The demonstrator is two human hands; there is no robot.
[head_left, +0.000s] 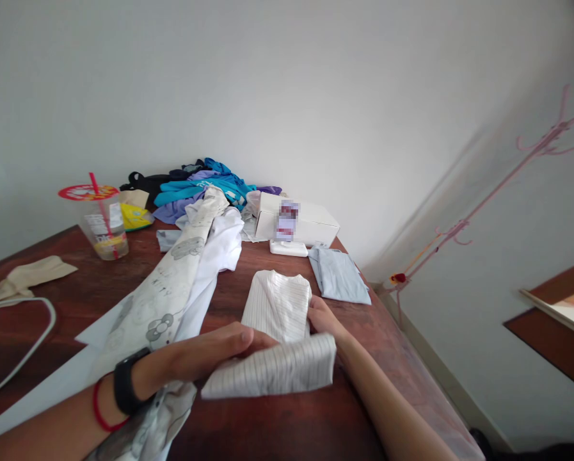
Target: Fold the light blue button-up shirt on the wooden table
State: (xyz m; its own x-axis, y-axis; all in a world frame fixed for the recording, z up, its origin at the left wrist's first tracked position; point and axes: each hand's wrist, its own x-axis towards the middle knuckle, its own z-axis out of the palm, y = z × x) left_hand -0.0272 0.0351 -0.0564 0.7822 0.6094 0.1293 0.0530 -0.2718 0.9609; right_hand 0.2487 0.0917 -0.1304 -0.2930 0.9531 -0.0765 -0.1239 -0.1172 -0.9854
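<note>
A white pin-striped garment lies partly folded on the dark wooden table. My left hand lies flat on its near folded flap, fingers stretched out and together. My right hand rests at the garment's right edge, its fingers tucked under the fold and mostly hidden. A black watch and a red band sit on my left wrist. A white patterned garment stretches under my left forearm toward the back.
A folded pale blue garment lies to the right of the striped one. Behind are a white box, a pile of blue and purple clothes and a plastic cup with a straw. A pink coat stand is by the wall.
</note>
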